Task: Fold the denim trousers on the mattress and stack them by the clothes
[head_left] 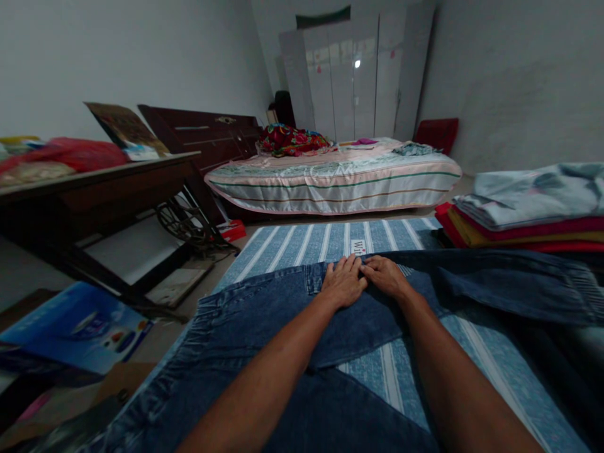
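A pair of dark blue jeans (264, 314) lies spread over a blue and white striped cloth (283, 245). Its gathered waistband is at the left and one ribbed cuff at the far right. My left hand (345, 281) rests flat on the upper leg, fingers stretched toward its far edge, beside a pocket patch. Close by on the right, my right hand (384, 275) lies on the same leg near that edge, its thumb and fingertips pressed at the denim. Whether a fold is pinched between them is hard to see.
Folded clothes (542, 201) are stacked at the right. Beyond the striped surface stands a bed (330, 185) with a red floral quilt (292, 139). A table (141, 165) with a treadle wheel and a blue box (80, 327) are at the left. Wardrobes (344, 82) stand behind.
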`<state>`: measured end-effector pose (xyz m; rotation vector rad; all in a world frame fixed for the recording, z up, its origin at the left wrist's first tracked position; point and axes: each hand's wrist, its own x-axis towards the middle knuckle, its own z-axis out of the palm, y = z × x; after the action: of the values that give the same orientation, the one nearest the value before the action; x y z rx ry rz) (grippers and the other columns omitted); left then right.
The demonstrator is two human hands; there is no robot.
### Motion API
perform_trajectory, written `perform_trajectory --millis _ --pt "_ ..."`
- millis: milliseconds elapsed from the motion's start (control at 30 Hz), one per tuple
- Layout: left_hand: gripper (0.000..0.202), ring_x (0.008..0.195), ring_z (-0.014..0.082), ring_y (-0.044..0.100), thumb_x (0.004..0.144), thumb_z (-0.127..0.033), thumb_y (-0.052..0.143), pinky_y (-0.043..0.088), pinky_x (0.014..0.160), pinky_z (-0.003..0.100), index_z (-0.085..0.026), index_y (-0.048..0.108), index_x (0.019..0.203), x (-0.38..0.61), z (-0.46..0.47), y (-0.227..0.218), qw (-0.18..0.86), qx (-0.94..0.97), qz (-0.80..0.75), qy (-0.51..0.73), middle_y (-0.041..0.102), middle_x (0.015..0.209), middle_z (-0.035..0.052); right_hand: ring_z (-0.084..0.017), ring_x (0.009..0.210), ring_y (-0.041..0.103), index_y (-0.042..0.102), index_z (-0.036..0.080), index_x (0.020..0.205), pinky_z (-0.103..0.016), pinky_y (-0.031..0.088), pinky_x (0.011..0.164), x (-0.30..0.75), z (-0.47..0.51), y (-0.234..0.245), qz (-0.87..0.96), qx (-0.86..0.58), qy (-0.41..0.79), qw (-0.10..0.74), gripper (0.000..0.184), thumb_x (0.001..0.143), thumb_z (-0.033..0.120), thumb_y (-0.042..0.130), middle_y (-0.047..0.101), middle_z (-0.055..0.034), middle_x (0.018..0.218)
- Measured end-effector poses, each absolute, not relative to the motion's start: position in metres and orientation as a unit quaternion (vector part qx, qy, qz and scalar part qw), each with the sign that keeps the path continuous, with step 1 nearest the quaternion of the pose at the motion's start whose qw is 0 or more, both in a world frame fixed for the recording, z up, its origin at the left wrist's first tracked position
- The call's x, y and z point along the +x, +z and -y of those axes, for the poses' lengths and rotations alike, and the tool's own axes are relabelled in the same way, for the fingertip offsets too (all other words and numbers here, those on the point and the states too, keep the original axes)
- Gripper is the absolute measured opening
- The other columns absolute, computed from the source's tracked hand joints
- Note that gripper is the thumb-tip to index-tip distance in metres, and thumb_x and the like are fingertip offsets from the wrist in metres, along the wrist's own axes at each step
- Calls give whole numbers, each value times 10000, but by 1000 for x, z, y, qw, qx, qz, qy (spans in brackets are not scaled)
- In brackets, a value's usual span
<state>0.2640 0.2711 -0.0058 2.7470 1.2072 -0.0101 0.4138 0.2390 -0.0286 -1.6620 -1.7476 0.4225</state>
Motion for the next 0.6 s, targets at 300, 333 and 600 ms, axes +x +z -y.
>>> perform_trajectory --millis 300,333,600 --pt "636 1401 261 119 894 -515 218 131 1103 526 -199 197 1445 266 -272 -3 79 910 -406 -24 141 1538 63 -177 897 602 731 218 744 -269 440 796 414 -239 -29 665 -637 171 351 284 823 294 469 656 -48 996" --pt "633 1401 262 120 895 -512 220 133 1102 527 -198 198 1444 266 -272 -3 79 910 -406 -26 140 1538 64 -176 900 601 732 218 747 -267 440 801 414 -239 -29 664 -637 172 352 275 817 288 475 654 -48 1000" --pt "637 1398 262 131 889 -526 239 144 1099 524 -204 202 1438 266 -272 0 79 910 -406 -32 144 1538 67 -175 915 600 733 215 797 -275 435 846 416 -237 -27 658 -634 180 364 220 776 249 516 663 -42 973"
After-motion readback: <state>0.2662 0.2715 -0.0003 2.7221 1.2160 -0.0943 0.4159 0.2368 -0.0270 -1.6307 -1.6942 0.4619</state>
